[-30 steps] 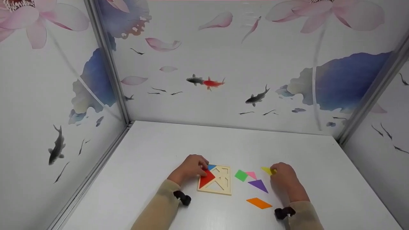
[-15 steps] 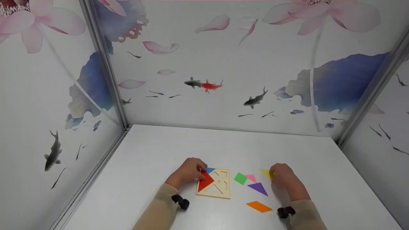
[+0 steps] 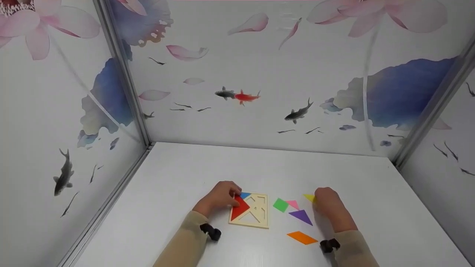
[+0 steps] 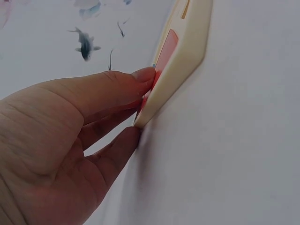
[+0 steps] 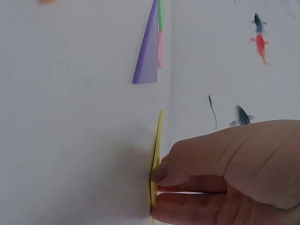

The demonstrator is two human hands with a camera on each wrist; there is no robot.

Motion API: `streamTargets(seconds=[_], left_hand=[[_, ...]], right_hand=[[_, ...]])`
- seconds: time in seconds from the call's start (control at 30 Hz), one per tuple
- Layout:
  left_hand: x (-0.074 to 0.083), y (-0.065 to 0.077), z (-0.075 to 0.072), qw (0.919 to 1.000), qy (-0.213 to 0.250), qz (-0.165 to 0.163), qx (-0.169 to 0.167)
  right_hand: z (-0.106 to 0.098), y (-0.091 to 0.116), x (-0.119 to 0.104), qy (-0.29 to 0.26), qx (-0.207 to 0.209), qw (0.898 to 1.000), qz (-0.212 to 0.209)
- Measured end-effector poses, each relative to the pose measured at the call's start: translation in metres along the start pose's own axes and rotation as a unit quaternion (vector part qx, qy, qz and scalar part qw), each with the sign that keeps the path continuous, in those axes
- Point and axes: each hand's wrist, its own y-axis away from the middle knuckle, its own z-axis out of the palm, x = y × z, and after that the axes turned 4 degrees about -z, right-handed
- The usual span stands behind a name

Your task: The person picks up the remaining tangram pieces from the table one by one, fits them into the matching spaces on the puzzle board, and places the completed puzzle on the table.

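My left hand [image 3: 219,194] is at the left edge of a wooden tangram board [image 3: 249,224]. In the left wrist view, its thumb rests on the red triangle [image 4: 166,49] and other fingers touch the board's edge. A blue triangle [image 3: 245,194] sits in the board's upper left; the recesses on the right show bare wood outlines. My right hand [image 3: 330,205] pinches a yellow triangle [image 3: 310,198] between thumb and fingers at the tabletop; the right wrist view shows this triangle [image 5: 157,150] nearly edge-on, partly covered by the fingertips.
Between board and right hand lie a green square [image 3: 280,205], a pink triangle [image 3: 293,204] and a purple triangle [image 3: 302,217]. An orange parallelogram [image 3: 302,237] lies nearer me. Printed panels [image 3: 222,126] enclose the white table [image 3: 178,167] at the back and sides.
The right hand shifts slightly, and its fingers cover more of the yellow triangle. The left hand stays at the board, and the loose pieces keep their places; the head view sways a little.
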Motion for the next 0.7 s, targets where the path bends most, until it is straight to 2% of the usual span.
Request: streamTargets(seconds=[0.3, 0.53, 0.7], left_hand=[[-0.0047, 0.0021, 0.0019, 1.0000, 0.004, 0.003, -0.003], [-0.0058, -0.0001, 0.0010, 0.9996, 0.004, 0.026, 0.004], [-0.0062, -0.0018, 0.0003, 0.9997, 0.005, 0.023, 0.004]], right_hand=[[0.0055, 0.0006, -0.0010, -0.014, 0.016, 0.999, 0.031], [0.0077, 0.0013, -0.0007, 0.008, 0.051, 0.999, 0.011], [0.0053, 0.0017, -0.0031, 0.006, 0.049, 0.999, 0.017]])
